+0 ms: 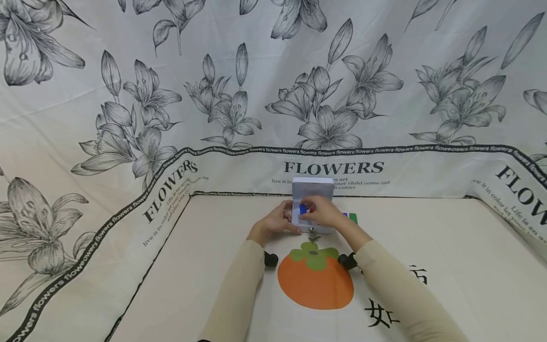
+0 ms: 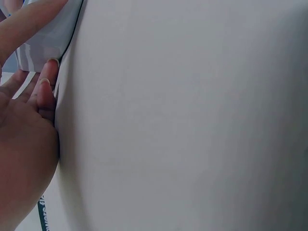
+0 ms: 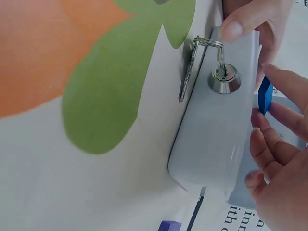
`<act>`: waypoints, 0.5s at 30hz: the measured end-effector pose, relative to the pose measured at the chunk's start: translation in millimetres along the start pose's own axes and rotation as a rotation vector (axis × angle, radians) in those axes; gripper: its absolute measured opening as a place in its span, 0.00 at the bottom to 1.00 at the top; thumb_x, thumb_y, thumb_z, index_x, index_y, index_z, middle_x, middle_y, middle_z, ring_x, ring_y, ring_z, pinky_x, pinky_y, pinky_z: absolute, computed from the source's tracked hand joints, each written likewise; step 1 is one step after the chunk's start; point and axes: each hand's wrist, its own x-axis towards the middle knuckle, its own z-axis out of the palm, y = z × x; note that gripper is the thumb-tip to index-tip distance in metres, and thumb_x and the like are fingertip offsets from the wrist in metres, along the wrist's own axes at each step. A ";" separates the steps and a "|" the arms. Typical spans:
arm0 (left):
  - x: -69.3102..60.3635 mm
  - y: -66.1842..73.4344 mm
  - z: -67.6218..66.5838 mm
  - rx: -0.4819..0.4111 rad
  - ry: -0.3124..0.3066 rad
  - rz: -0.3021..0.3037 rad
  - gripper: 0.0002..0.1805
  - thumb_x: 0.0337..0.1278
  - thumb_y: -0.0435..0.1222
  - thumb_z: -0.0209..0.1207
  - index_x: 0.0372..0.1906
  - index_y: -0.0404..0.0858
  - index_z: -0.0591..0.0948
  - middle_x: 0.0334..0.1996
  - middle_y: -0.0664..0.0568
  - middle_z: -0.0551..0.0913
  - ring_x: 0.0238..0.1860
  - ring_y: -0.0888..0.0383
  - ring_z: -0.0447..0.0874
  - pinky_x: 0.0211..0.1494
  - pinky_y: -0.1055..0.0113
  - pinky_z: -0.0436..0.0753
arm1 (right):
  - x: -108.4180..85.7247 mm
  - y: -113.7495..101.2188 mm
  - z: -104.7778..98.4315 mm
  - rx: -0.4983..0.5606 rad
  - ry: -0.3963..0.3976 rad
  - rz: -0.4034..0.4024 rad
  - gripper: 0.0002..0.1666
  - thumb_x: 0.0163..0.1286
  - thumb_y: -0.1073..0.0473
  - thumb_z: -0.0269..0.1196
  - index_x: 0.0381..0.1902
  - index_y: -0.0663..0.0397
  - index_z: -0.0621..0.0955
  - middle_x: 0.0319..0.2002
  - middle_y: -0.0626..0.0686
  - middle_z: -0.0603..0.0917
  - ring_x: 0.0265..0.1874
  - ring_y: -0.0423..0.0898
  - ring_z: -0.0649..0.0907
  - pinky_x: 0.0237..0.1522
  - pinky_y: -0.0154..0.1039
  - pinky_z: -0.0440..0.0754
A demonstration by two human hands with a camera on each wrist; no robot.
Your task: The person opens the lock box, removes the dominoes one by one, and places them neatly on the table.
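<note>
A small white lockable metal box (image 1: 313,186) stands at the back of the table with its lid raised. My left hand (image 1: 275,221) holds the box's left end, the thumb on its front face and the other fingers at its side. Over the box's opening, my right hand (image 1: 324,211) pinches a blue block (image 3: 265,95) between thumb and fingers. Something red (image 1: 312,208) shows beside those fingers; whether it is held or lies in the box I cannot tell. Keys (image 3: 188,70) hang from the round lock (image 3: 224,82) on the front. The box's inside is mostly hidden.
Right of the box, partly behind my right wrist, are a green block (image 1: 353,217) and a purple block (image 3: 169,225). The tablecloth (image 1: 205,266) bears a printed orange persimmon (image 1: 316,285). A flower-printed curtain (image 1: 231,166) rises behind the table and at its sides.
</note>
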 end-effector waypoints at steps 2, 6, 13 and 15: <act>1.3 -0.4 0.7 0.005 0.001 0.002 0.54 0.40 0.21 0.76 0.75 0.43 0.63 0.42 0.50 0.74 0.40 0.58 0.71 0.46 0.66 0.71 | -2.0 1.0 -1.3 0.019 0.012 0.005 0.27 0.64 0.61 0.72 0.59 0.65 0.80 0.49 0.62 0.85 0.46 0.56 0.83 0.48 0.52 0.81; 2.4 -1.4 1.6 0.013 -0.003 0.019 0.54 0.41 0.20 0.75 0.76 0.41 0.62 0.44 0.50 0.74 0.39 0.59 0.70 0.45 0.69 0.71 | -7.7 3.2 -4.5 0.053 0.043 0.014 0.28 0.63 0.62 0.73 0.59 0.67 0.80 0.48 0.63 0.85 0.45 0.57 0.84 0.47 0.52 0.83; -0.1 -0.5 0.6 -0.024 -0.007 0.031 0.55 0.38 0.21 0.76 0.76 0.40 0.62 0.40 0.47 0.75 0.40 0.58 0.71 0.48 0.66 0.70 | -18.6 8.4 -9.9 0.083 0.097 0.053 0.27 0.62 0.66 0.73 0.57 0.68 0.80 0.45 0.64 0.85 0.45 0.58 0.85 0.48 0.53 0.83; -0.3 -0.2 0.3 -0.034 -0.008 0.022 0.55 0.38 0.22 0.76 0.76 0.41 0.62 0.40 0.48 0.75 0.41 0.57 0.71 0.50 0.65 0.70 | -21.6 8.7 -12.5 0.094 0.100 0.065 0.26 0.62 0.66 0.72 0.57 0.68 0.80 0.45 0.64 0.85 0.44 0.57 0.85 0.47 0.52 0.83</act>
